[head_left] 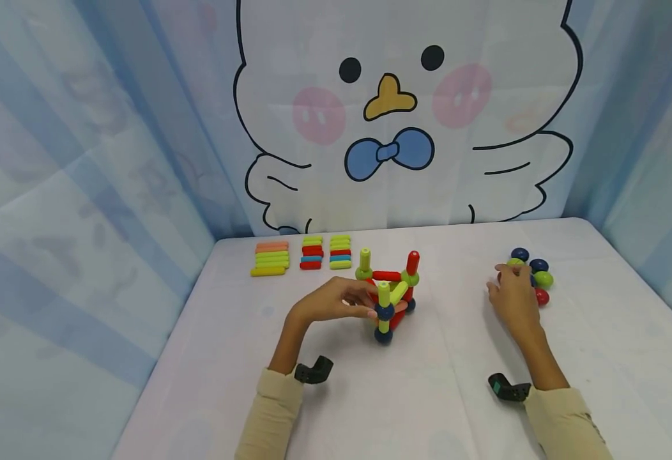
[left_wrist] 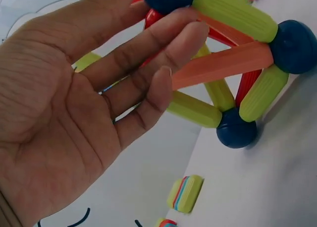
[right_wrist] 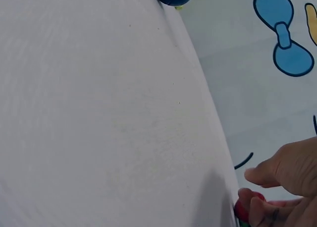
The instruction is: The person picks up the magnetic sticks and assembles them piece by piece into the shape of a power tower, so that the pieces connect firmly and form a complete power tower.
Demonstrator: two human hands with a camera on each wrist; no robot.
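Observation:
A frame of magnetic rods and balls (head_left: 396,287) stands at the table's middle, with red and yellow-green rods and blue and green balls. My left hand (head_left: 344,299) holds it from the left side, its fingertips by the blue ball (head_left: 384,312) of the front upright. In the left wrist view the fingers (left_wrist: 143,63) lie against the frame, near an orange rod (left_wrist: 223,66). My right hand (head_left: 514,297) is at the ball cluster on the right. Its fingers are bent over a red ball (right_wrist: 240,209), the thumb apart; I cannot tell if they grip it.
Loose blue, green and red balls (head_left: 543,279) lie beside my right hand. At the back left, sorted rods lie in three groups: orange and yellow ones (head_left: 271,258), then two mixed sets (head_left: 312,253). A cartoon-printed curtain (head_left: 411,191) hangs behind the table.

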